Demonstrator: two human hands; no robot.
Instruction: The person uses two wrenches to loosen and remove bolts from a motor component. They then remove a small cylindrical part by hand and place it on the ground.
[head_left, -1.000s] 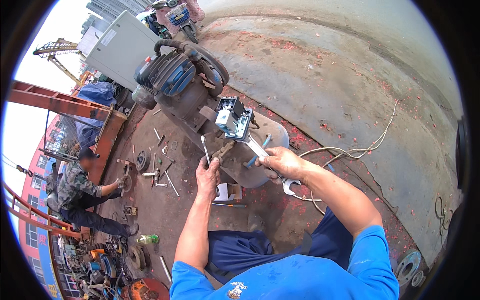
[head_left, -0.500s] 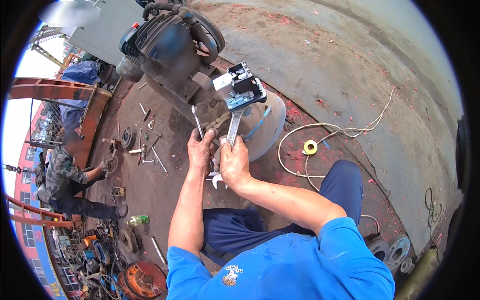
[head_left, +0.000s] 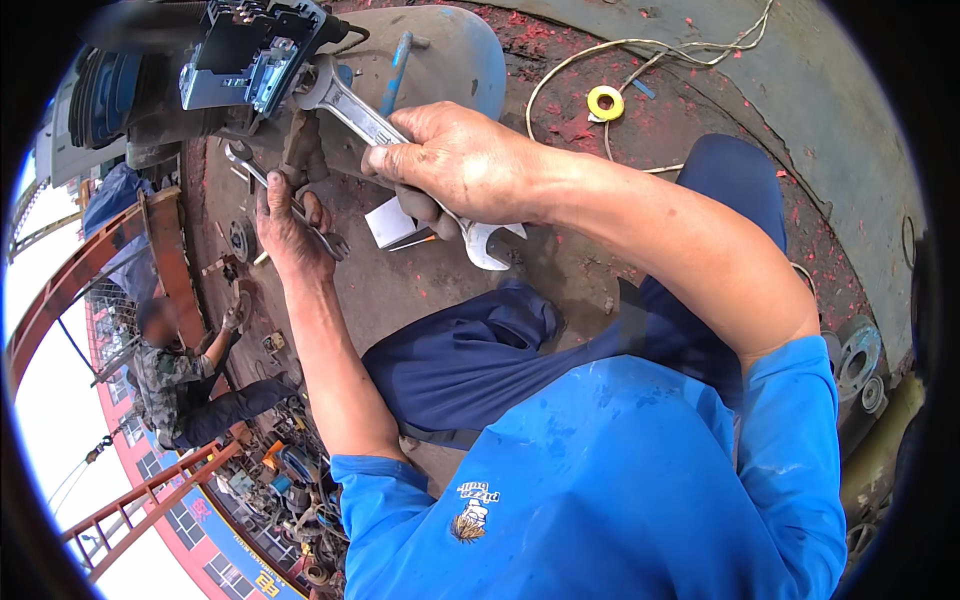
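My right hand (head_left: pixel 455 165) grips a large open-end wrench (head_left: pixel 350 105) by its shaft. The wrench's upper jaw sits just under an uncovered black electrical switch box (head_left: pixel 262 55) with a metal bracket; whether it grips a fitting there I cannot tell. Its other jaw sticks out below the hand. My left hand (head_left: pixel 292 225) is closed around a smaller wrench (head_left: pixel 245 160), held lower and to the left, beside a brass-coloured fitting (head_left: pixel 300 150). Behind the switch box lies the rounded grey-blue tank (head_left: pixel 450 45) of a compressor, with a blue pipe (head_left: pixel 397 75) on it.
A white box (head_left: pixel 393 222) lies on the ground below my hands. To the right are a yellow tape roll (head_left: pixel 605 103) and a pale cable (head_left: pixel 535 95). At left, a co-worker (head_left: pixel 180 380) sits near a rusty steel frame (head_left: pixel 175 260) and piled machine parts (head_left: pixel 300 490).
The view has tilted and come closer, so the compressor shows farther to the upper left. My hands are farther apart, and the large wrench now slants toward the upper left. Both wrenches stay held.
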